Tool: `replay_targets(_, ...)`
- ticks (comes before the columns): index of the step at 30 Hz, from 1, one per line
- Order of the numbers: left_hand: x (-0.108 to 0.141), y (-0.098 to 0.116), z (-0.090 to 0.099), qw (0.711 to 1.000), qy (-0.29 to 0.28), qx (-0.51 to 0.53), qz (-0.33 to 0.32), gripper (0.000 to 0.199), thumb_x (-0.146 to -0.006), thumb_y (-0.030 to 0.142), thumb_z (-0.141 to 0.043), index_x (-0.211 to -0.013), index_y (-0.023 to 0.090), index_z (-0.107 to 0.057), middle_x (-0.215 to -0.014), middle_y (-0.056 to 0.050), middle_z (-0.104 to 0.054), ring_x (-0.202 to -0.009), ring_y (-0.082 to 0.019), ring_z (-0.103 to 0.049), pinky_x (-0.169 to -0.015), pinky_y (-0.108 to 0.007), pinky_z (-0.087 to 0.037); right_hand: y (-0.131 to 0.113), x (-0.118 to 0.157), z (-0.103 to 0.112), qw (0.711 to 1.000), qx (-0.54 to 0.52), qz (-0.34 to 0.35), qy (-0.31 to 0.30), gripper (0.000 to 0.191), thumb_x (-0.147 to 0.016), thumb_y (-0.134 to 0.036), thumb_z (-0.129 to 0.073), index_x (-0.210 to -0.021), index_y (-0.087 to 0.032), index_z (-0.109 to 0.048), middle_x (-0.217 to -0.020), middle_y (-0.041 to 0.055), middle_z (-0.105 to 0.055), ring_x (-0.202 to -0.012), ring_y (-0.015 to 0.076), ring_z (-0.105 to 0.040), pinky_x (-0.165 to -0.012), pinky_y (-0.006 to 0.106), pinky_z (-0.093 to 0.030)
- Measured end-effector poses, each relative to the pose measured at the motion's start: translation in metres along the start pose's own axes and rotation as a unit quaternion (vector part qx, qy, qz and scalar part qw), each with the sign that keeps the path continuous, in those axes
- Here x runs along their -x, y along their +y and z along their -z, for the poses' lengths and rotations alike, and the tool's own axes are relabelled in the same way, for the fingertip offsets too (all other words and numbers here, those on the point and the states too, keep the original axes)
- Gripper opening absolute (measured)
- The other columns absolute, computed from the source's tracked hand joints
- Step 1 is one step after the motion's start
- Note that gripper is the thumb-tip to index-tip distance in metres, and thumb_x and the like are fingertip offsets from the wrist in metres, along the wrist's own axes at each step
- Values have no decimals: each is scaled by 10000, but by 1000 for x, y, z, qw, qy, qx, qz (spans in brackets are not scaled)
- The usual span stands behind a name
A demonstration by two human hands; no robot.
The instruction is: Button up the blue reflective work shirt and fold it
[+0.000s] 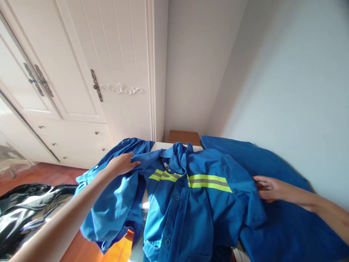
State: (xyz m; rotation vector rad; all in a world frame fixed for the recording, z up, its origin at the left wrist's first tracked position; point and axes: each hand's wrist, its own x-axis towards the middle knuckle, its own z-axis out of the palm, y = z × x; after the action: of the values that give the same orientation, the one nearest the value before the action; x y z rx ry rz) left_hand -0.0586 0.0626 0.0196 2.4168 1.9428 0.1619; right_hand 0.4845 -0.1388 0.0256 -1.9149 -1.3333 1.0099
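A blue work jacket (197, 214) with yellow-green and grey reflective stripes lies spread out, front up, its collar pointing away from me. Two large buttons show down its front placket. My left hand (124, 163) is closed on the sleeve near the shoulder at the left, thumb on top. The sleeve below it hangs in folds over the edge. My right hand (268, 188) pinches the outer edge of the other sleeve, its fingers bent and partly hidden by the cloth. Another blue garment (128, 145) lies behind the left sleeve.
A blue padded surface (289, 218) lies at the right against the pale wall (300, 91). A white wardrobe (122, 120) stands at the left, with a small wooden piece (184, 137) in the corner. Black bundled items (29, 207) lie on the wooden floor (49, 176).
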Motion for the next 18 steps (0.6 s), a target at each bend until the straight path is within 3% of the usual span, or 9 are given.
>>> replay_targets(3, -3, -2, -1, 1000, 1, 20, -14, 289, -805, 500, -569, -803, 232, -675, -736, -83, -693, -770, -300, -673, -598, -320, -396, -4, -5, -17, 996, 46, -3, -81, 468, -633, -525, -756, -993, -232, -693, -825, 88, -725, -777, 270, -693, -596, 329, -525)
replay_targets(6, -4, 0, 13, 998, 23, 58, -19, 189, -788, 398, -604, -696, 234, -626, -695, -46, -667, -715, -251, -636, -593, -291, -366, -18, -1, -30, 997, 40, -14, -68, 456, -703, -599, -688, -953, -219, -671, -923, 83, -737, -882, 280, -694, -728, 363, -551)
replay_targets(10, -5, -9, 58, 992, 73, 99, 3, 179, -798, 363, -602, -703, 214, -572, -663, 17, -604, -685, -179, -561, -609, -246, -344, -55, 17, -18, 1000, -26, 2, 2, 447, -634, -627, -739, -879, -266, -641, -1041, 103, -726, -1035, 336, -666, -866, 414, -553)
replay_targets(14, -4, -32, 111, 977, 146, 153, 32, 336, -748, 362, -652, -610, 208, -387, -554, 66, -367, -587, -105, -381, -559, -211, -268, -102, 35, 16, 991, -49, 58, 114, 440, -575, -639, -795, -798, -301, -622, -844, 100, -699, -804, 291, -662, -681, 373, -557)
replay_targets(16, -1, -42, 129, 965, 181, 186, 31, 432, -742, 381, -647, -586, 204, -285, -552, 67, -253, -574, -88, -289, -553, -200, -236, -120, 41, 29, 983, -51, 70, 162, 497, -522, -674, -812, -805, -313, -617, -791, 87, -683, -701, 260, -635, -589, 362, -528)
replay_targets(18, 4, -49, 140, 957, 223, 186, 20, 470, -775, 448, -597, -585, 198, -248, -562, 64, -242, -593, -84, -279, -579, -186, -247, -129, 46, 41, 972, -36, 95, 210, 549, -522, -726, -788, -855, -321, -624, -827, 90, -693, -701, 255, -642, -600, 376, -529)
